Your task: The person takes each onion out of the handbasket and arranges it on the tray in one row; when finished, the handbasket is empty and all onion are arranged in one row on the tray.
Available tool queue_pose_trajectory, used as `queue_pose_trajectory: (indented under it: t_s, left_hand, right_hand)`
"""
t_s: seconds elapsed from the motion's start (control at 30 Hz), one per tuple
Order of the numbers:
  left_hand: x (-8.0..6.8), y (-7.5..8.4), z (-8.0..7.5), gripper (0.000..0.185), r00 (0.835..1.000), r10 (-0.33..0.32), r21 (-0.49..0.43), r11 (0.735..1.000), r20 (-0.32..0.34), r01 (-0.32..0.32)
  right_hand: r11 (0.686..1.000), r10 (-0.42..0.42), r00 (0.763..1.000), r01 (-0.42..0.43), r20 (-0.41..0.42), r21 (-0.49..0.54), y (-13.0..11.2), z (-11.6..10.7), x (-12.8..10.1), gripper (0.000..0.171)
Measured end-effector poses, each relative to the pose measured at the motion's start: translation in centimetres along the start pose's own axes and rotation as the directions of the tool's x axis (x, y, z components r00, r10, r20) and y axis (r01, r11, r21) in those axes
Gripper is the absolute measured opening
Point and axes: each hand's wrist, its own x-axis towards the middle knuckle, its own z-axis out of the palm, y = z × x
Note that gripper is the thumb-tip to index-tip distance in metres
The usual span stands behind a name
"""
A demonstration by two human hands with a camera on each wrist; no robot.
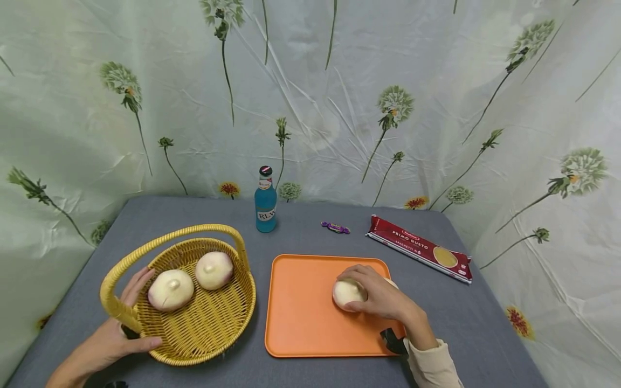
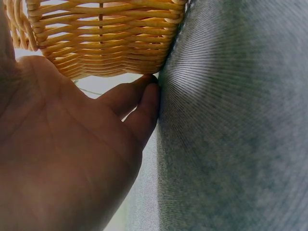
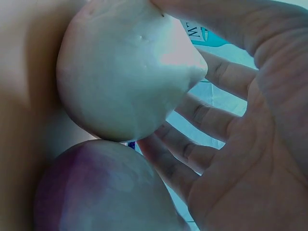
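My right hand [image 1: 373, 293] curls over a pale onion [image 1: 345, 293] lying on the orange tray [image 1: 301, 312]. The right wrist view shows that onion [image 3: 125, 72] cupped by the fingers [image 3: 211, 115], with a second, purplish onion [image 3: 101, 187] touching it from below. In the head view only a sliver of that second onion [image 1: 391, 282] shows behind the hand. My left hand [image 1: 128, 318] grips the near left rim of the yellow wicker basket [image 1: 213, 323], fingers inside and thumb outside. Two pale onions [image 1: 171, 289] [image 1: 214, 270] lie in the basket. The left wrist view shows the basket's wall [image 2: 101, 33] above my palm [image 2: 72, 144].
A blue bottle [image 1: 266, 202] stands at the back of the grey table [image 1: 315, 237]. A purple wrapped candy [image 1: 335, 227] and a red spaghetti pack [image 1: 419, 248] lie behind and to the right of the tray. A flowered cloth hangs around the table.
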Motion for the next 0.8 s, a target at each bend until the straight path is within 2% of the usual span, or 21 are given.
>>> queue_pose_trajectory:
  t_s: [0.37, 0.63, 0.8]
  left_hand:
    - [0.07, -0.16, 0.06, 0.115, 1.0, -0.018, -0.025, 1.0, 0.01, 0.018]
    - [0.26, 0.0, 0.01, 0.117, 1.0, -0.023, -0.005, 1.0, 0.01, 0.023]
    - [0.2, -0.02, -0.02, 0.115, 1.0, 0.0, -0.022, 1.0, 0.006, 0.0]
  right_hand:
    - [0.999, 0.032, 0.999, -0.032, 0.014, 0.008, -0.09, -0.01, -0.07, 0.045]
    - [0.999, 0.04, 0.999, -0.04, 0.016, 0.007, -0.09, -0.01, -0.15, 0.046]
    - [1.0, 0.027, 1.0, -0.027, 0.004, -0.005, -0.34, -0.12, -0.12, 0.049]
